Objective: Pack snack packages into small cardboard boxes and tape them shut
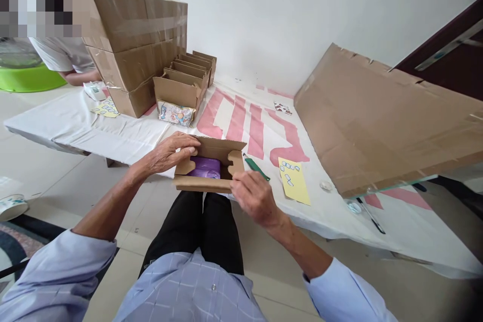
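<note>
Held at the near edge of the white-clothed table (320,214) is an open brown cardboard box (204,184); its underside is out of sight, so I can't tell if it rests on the cloth. In its left half lies a glossy purple packet (206,167), partly hidden by the left flap and front wall, its small print illegible.

Taking the box as the dial's centre, with twelve towards the wall, the left hand (175,150) lies over the rim at ten o'clock, finger and thumb slightly apart; how firmly it grips I can't tell. The right hand (253,197) is curled tight on the corner at four, knuckles covering the fingertips.

At three o'clock lies a slim green tool (257,168), one end tucked close behind the box and hard to identify; beyond it is a yellow paper card (295,182) with blue-outlined shapes.

At eleven, a colourful patterned packet (175,113) sits before a row of open cardboard boxes (176,89), their contents hidden. Past these, a tall taped cardboard screen (139,35) cuts off a co-worker's white sleeve (56,54) at ten. Towards two, a big brown cardboard panel (392,126) leans, cropped by my view's edge.
</note>
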Demonstrator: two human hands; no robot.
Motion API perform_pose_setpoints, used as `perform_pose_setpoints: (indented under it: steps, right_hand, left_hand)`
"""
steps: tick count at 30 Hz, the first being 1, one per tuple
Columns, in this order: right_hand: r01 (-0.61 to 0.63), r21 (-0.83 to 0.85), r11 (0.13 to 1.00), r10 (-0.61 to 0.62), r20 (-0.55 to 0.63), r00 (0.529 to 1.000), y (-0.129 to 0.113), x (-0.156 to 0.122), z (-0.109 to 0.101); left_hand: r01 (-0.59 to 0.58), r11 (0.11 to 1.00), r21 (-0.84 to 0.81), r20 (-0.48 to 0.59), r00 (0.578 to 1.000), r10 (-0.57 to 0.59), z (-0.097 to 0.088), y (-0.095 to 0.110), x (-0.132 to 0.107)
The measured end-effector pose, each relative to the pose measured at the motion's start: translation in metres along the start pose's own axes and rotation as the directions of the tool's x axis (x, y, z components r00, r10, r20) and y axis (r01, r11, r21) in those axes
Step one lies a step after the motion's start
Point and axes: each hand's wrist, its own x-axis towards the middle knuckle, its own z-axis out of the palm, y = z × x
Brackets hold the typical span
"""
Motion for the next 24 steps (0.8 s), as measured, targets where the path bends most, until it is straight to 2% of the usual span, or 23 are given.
perform_pose_setpoints:
  steps: [2,5,7,10,13,17,21,24]
  right_hand:
    - [0.066,0.004,0.998,-0.065,-0.024,0.998,-0.012,-0.013,-0.001]
    - [0.036,0.093,0.995,-0.036,0.001,0.999,-0.018,-0.018,-0.001]
    - [-0.025,0.156,0.987,0.013,0.078,0.997,-0.014,-0.010,-0.002]
    - [-0.065,0.176,0.982,0.021,0.238,0.971,-0.005,0.012,-0.001]
    - [-0.071,0.080,0.994,0.041,0.329,0.943,0.000,0.029,0.000]
    - [-0.105,-0.104,0.989,0.135,0.336,0.932,-0.004,0.030,-0.005]
    - [-0.157,-0.266,0.951,0.232,0.276,0.933,-0.010,0.027,-0.017]
    - [-0.241,-0.340,0.909,0.344,0.284,0.895,-0.003,0.030,-0.023]
  left_hand:
    - [0.019,1.000,0.017,0.028,0.999,-0.019,-0.001,0.001,0.001]
    - [0.036,0.995,0.095,0.089,0.995,-0.044,0.003,0.007,0.000]
    - [0.051,0.986,0.160,0.122,0.990,-0.071,0.010,0.013,-0.002]
    - [0.083,0.970,0.229,0.110,0.988,-0.110,0.019,0.018,-0.006]
    - [0.102,0.950,0.295,0.101,0.985,-0.138,0.027,0.018,-0.010]
    - [0.088,0.931,0.355,0.117,0.984,-0.137,0.036,0.015,-0.012]
    - [0.020,0.952,0.307,0.081,0.996,-0.047,0.039,0.014,-0.012]
    - [-0.023,0.973,0.230,0.011,1.000,0.021,0.035,0.011,-0.015]
